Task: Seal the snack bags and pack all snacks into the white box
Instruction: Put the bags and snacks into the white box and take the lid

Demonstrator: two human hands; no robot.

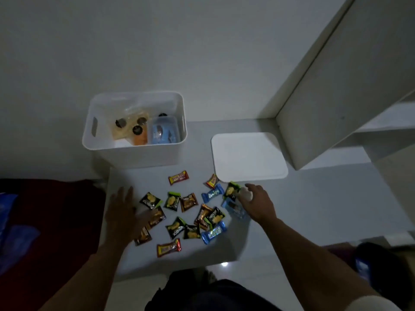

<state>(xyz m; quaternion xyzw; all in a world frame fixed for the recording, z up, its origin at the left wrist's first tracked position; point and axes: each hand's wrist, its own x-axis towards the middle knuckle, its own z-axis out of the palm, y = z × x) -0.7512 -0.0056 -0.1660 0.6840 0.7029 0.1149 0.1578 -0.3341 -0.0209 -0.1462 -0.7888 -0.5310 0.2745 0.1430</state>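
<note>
head | right hand (pixel 256 204) grip pinches a green snack packet (pixel 232 191) beside the lid (pixel 248 157); left hand (pixel 122 213) flat, fingers apart | white box (pixel 134 133) behind (part filled) | sweep loose packets (pixel 179 212) together on desk (pixel 280 212), lift by handfuls.

A dim room in a home, by the look of it: a plain white wall (pixel 179 41), a glossy pale tiled floor (pixel 314 209), white built-in furniture (pixel 348 97) on the right, and dark red bedding (pixel 56 221) at the left edge.
</note>
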